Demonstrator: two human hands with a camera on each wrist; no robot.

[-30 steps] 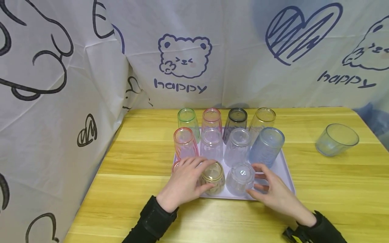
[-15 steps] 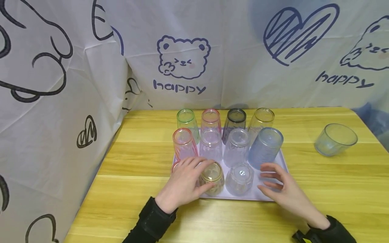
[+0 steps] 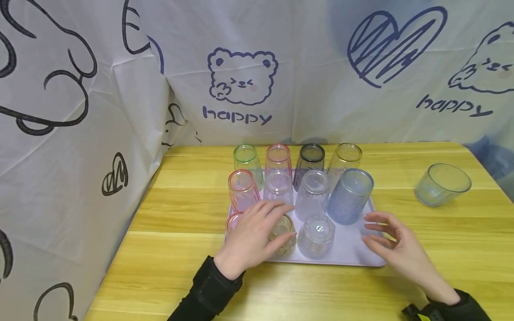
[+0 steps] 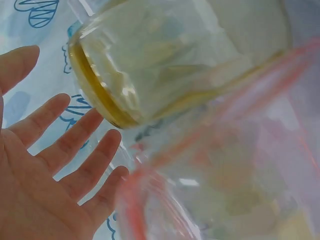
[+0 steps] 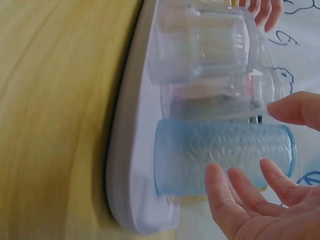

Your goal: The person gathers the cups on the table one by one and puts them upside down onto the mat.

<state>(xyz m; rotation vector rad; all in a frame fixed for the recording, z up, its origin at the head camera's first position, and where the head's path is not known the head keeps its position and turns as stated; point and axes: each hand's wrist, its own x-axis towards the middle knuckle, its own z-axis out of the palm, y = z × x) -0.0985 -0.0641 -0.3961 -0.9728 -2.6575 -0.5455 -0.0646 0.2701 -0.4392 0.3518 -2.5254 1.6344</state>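
Upside-down glasses stand in rows on a pale lilac tray [image 3: 351, 249]. My left hand [image 3: 246, 238] hovers over the front row, its relaxed fingers around but apart from an amber-tinted glass [image 4: 170, 65]. A red-rimmed glass [image 3: 233, 221] beside it is partly hidden by that hand. To the right stands a short clear faceted glass [image 3: 316, 240], untouched. My right hand [image 3: 407, 252] is off the tray's front right corner, fingers loosely bent and holding nothing. Nearest to it is a tall blue textured glass [image 5: 225, 150] at the right end of the middle row.
On the wooden table [image 3: 453, 236], a wide clear tumbler [image 3: 435, 191] stands upright to the right of the tray. Behind are green-rimmed [image 3: 246, 156], pink-rimmed [image 3: 278, 156], dark [image 3: 312, 156] and yellowish [image 3: 347, 156] glasses. A printed cloth [image 3: 321, 98] hangs at the back.
My right hand has drawn away from the short clear glass, moving right past the tray's corner. My left hand has lifted slightly and shifted right over the amber glass.
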